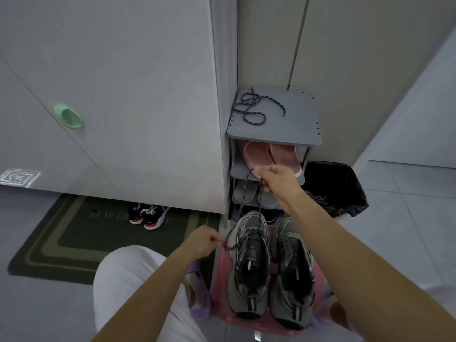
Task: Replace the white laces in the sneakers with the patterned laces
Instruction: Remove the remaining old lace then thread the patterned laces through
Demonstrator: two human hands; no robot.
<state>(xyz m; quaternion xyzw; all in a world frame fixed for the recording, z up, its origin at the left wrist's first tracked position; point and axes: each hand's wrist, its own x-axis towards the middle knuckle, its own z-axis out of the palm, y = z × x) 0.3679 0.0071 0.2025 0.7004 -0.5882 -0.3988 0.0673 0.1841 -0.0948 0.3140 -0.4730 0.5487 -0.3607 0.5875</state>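
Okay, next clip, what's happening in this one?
A person is lacing the left grey sneaker with a dark patterned lace. The right hand pulls one end up and the left hand draws the other end out sideways. The right grey sneaker beside it shows no lace. Both sit on a pink stool. A second patterned lace lies loose on top of the grey shoe rack.

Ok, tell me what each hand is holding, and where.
Both grip the patterned lace threaded in the left sneaker: left hand near one end, right hand the other, raised.
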